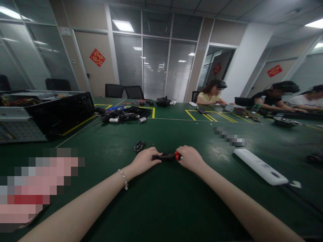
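Observation:
Close above the green table, both of my hands meet at a slim black object with a red end [166, 157]; its kind is too blurred to tell. My left hand [145, 159], with a beaded bracelet at the wrist, pinches the black left end between thumb and fingers. At the other side, my right hand [190, 158] is closed around the red end, and a small pale bit shows by its fingertips. Just beyond my left hand lies a small clump of dark, shiny pieces [139, 145], with a few tiny bits beside it.
An opened computer case [22, 124] stands at left. Farther back is a pile of cables and tools [123, 114]. A white power strip [261, 167] lies at right, its cord running toward the right edge. Several people sit at the far right, near a metal bowl [286, 121].

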Available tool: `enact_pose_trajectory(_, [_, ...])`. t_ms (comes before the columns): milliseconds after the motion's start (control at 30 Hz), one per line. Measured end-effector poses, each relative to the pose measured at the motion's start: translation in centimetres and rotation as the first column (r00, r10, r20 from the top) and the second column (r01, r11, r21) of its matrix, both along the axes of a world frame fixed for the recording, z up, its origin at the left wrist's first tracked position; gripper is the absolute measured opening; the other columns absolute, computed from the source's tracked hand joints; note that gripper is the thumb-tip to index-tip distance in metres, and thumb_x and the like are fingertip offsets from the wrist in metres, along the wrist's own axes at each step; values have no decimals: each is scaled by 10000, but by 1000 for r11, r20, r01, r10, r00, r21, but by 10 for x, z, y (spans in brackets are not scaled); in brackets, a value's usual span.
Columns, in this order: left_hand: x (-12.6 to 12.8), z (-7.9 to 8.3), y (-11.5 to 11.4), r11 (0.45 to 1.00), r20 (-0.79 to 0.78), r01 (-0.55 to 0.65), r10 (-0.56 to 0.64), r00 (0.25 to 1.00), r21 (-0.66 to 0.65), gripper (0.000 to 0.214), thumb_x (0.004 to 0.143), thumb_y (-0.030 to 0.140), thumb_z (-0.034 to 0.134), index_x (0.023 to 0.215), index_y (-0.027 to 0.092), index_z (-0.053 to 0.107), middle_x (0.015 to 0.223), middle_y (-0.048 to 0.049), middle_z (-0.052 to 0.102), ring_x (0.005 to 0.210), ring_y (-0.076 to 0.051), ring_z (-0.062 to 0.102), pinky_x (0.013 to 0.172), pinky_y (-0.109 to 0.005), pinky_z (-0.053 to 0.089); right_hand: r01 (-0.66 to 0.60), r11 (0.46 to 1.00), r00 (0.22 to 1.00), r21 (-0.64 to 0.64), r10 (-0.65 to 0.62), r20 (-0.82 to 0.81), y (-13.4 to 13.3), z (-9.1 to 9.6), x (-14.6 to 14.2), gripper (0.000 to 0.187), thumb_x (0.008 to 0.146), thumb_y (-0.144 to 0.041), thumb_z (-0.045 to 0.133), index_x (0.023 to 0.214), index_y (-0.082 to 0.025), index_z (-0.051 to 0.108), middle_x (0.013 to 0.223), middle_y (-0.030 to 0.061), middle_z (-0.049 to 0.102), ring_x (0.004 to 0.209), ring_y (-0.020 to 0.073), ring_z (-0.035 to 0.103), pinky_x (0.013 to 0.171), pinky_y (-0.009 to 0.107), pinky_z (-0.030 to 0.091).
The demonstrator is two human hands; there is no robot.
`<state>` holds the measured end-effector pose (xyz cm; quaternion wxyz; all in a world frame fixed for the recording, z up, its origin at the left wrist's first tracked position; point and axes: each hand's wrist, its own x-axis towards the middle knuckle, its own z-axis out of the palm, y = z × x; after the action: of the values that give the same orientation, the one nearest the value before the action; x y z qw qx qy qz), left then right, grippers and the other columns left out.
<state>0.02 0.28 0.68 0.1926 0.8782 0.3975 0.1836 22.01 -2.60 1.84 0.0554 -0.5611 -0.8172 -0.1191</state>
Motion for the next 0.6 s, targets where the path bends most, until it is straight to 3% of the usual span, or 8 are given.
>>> enact_pose_trajectory(367, [1,-4,1,999,30,-10,9,1000,30,301,747,329,559,1038,254,566,916,11,547,756,-135,524,660,-230,389,-16,997,997,70,11,75,-3,2,-2,181,677,-189,507,844,-167,573,840,52,593,760,177,497,655,279,342])
enact_pose_trajectory(600, [0,-2,0,1000,32,9,-10,999,26,294,751,294,560,1042,261,562,903,20,538,693,-113,509,629,-218,387,6,1000,1000,27,-7,22,-2,-1,-1,161,697,-217,492,826,-179,580,804,36,595,726,159,499,633,262,343])
